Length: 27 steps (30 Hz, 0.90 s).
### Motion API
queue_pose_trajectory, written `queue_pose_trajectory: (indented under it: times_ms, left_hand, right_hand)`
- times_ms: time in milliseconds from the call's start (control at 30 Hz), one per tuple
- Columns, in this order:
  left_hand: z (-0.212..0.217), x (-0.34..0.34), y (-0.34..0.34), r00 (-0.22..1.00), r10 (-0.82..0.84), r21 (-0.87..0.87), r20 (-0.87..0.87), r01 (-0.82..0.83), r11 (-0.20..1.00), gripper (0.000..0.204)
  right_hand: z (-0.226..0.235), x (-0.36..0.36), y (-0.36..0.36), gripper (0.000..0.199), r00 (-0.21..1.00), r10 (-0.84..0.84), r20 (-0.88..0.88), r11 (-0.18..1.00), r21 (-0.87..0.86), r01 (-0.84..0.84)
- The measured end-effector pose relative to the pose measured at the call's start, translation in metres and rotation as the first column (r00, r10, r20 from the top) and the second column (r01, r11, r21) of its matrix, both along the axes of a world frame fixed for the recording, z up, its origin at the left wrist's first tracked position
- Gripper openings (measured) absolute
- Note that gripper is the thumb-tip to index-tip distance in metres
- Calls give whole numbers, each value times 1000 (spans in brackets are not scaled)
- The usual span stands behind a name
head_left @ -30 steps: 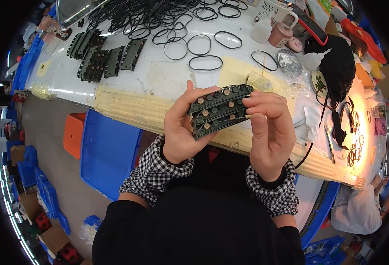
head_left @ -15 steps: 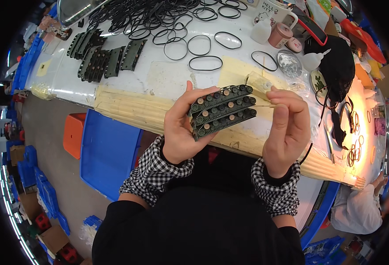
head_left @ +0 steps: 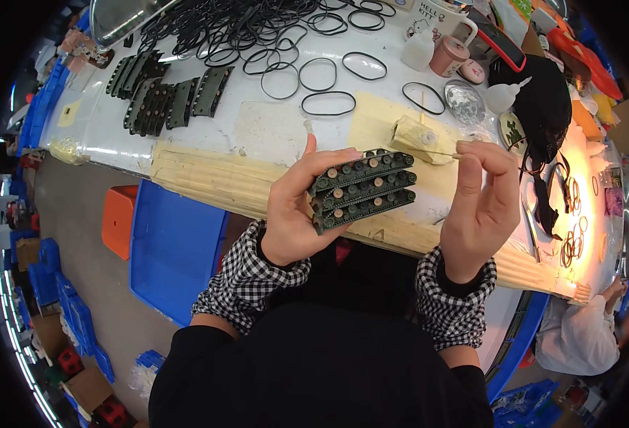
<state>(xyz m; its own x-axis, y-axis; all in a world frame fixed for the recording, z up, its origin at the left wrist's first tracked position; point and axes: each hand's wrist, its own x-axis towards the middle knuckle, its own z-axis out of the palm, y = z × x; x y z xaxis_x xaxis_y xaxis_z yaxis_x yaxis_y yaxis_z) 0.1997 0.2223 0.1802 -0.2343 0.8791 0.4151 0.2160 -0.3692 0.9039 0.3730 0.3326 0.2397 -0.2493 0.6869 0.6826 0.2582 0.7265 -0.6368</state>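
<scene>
Three dark green toy tank track pieces (head_left: 364, 187), with rows of small wheels along their sides, sit fanned together in my left hand (head_left: 289, 203). Some wheels have tan centres. My left fingers wrap around their left end, with the thumb side up. My right hand (head_left: 484, 207) pinches a thin stick (head_left: 441, 153) between thumb and fingertips, to the right of the tracks. The stick points left, with its tip close to a small yellowish block (head_left: 413, 133) bearing a white blob on the table. It is apart from the tracks.
More green track pieces (head_left: 156, 105) lie at the far left of the white table (head_left: 218, 153). Black rubber loops (head_left: 328, 103) are piled and scattered behind. A mug (head_left: 464, 30), pink jar (head_left: 448, 57) and black cap (head_left: 543, 107) stand far right. A blue bin (head_left: 175, 235) is below left.
My right hand has moved right, drawing the stick away from the tracks toward the yellowish block. My left hand still holds the tracks, shifted slightly right and down.
</scene>
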Motion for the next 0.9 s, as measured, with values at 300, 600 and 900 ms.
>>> queue_pose_trajectory:
  times_ms: [300, 600, 900]
  left_hand:
    - [0, 4, 1, 998, -8, -14, -64, 7, 1000, 54]
    - [3, 6, 1, 998, -7, -18, -58, 6, 1000, 56]
    - [0, 2, 2, 998, -5, -2, -58, 5, 1000, 58]
  right_hand:
    - [-4, -22, -22, 6, 949, 270, -163, 889, -335, -311]
    - [-6, -25, -20, 6, 949, 277, -150, 907, -285, -310]
    - [-9, -8, 7, 3, 997, -8, -80, 996, -94, 0]
